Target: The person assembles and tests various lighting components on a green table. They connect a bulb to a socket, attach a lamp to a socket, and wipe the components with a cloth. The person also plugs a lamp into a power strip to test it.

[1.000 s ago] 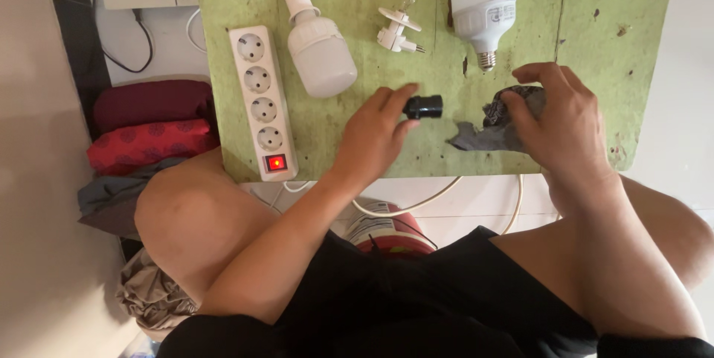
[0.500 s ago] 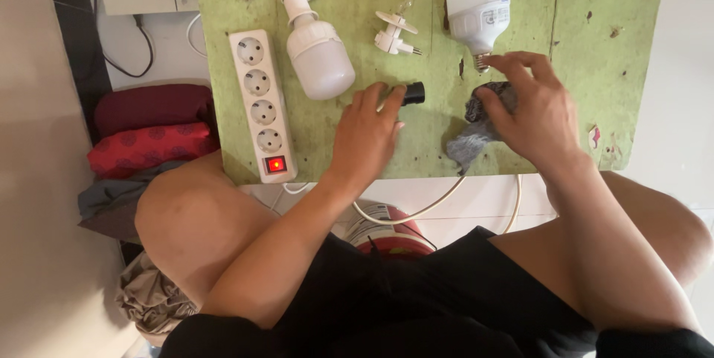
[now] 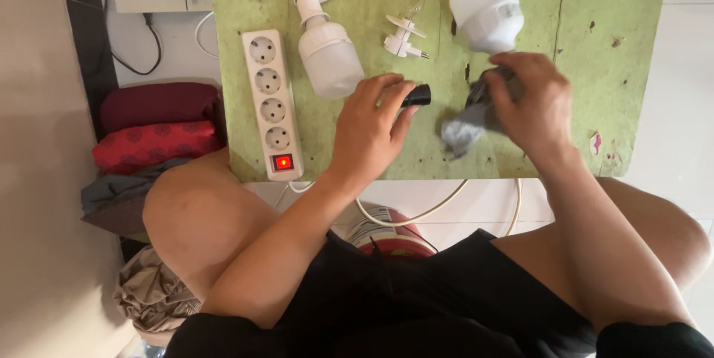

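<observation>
My left hand (image 3: 370, 127) grips a small black cylindrical socket (image 3: 418, 95) near the middle of the green board (image 3: 372, 1). A big white bulb (image 3: 487, 10) is lifted at its base by my right hand (image 3: 532, 101), which also bunches a grey cloth (image 3: 462, 129) against it. The bulb tilts with its round end toward the far edge.
A white power strip (image 3: 272, 104) with a lit red switch lies at the left. Beside it are a white bulb in an angled plug adapter (image 3: 325, 42) and a small white plug fitting (image 3: 404, 37). Folded red cloths (image 3: 152, 131) lie on the floor left, a white cable (image 3: 416, 213) below.
My right hand moved up from the cloth to the big bulb's base and raised it. My left hand drew the black socket slightly left and closed more around it.
</observation>
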